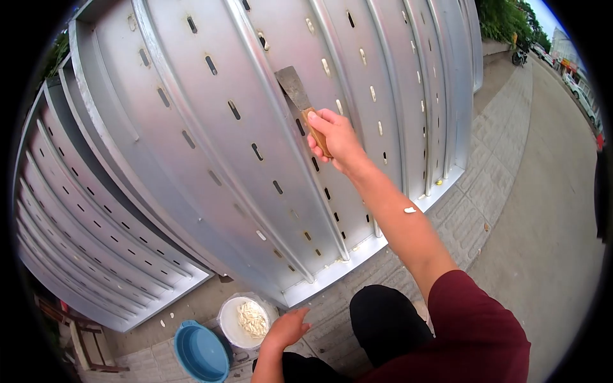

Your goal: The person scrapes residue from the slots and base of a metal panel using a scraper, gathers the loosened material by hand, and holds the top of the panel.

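Note:
My right hand point(333, 139) is closed around the wooden handle of a putty knife point(294, 89). The broad, worn blade points up and left, close to a large silvery metal panel point(191, 172) with raised ribs and rows of slots. White pieces fill some of the slots, such as the white plug point(325, 67) above the hand; other slots are dark. Lower down, my left hand point(287, 329) is held out beside a white bucket point(225, 319), fingers extended and apparently holding nothing. Off-white pieces point(253, 320) lie inside the bucket. A white bit point(410, 210) clings to my right forearm.
A blue basin point(181, 352) stands left of the bucket. Another slotted metal panel point(83, 210) leans at the left, near a wooden stool point(89, 345). Paving point(476, 220) runs along the panel's foot, with a road point(549, 210), parked cars and a motorbike point(519, 57) to the right.

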Demonstrator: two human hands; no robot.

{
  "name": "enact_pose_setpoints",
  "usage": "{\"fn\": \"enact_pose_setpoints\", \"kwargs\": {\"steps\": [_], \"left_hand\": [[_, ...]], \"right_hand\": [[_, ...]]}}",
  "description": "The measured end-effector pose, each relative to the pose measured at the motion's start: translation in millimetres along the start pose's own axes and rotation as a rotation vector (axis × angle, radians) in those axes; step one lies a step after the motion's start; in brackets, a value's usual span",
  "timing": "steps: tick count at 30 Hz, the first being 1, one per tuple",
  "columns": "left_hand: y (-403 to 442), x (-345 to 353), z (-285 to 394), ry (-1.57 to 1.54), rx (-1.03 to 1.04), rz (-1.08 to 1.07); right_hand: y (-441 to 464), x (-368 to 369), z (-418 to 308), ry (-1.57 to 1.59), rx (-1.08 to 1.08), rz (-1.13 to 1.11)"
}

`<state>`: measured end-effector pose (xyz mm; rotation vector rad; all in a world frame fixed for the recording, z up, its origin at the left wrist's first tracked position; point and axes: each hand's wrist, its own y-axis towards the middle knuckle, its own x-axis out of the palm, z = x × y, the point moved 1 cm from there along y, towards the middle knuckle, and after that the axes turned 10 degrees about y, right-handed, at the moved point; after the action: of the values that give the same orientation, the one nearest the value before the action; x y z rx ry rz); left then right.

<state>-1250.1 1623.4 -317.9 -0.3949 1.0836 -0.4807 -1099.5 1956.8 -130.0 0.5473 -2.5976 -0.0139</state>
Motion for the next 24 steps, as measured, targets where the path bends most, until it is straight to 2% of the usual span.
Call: {"fn": "enact_pose_setpoints", "kwargs": {"steps": [4, 11, 18, 24], "left_hand": [[2.6, -3.3, -2.2, 0.019, 0.004, -0.013], [6.4, 5.0, -8.8, 0.049, 0.080, 0.049], [7.2, 2.9, -16.8, 0.042, 0.099, 0.092], [9.6, 10.0, -23.8, 0.027, 0.100, 0.058]], "right_hand": [[-19.5, -8.8, 10.2, -0.014, 0.111, 0.010], [53.1, 47.0, -55.4, 0.046, -0.051, -0.041], [59.2, 57.9, -69.9, -0.001, -0.037, -0.021], [114.3, 103.6, -141.5, -0.021, -0.121, 0.005]]}}
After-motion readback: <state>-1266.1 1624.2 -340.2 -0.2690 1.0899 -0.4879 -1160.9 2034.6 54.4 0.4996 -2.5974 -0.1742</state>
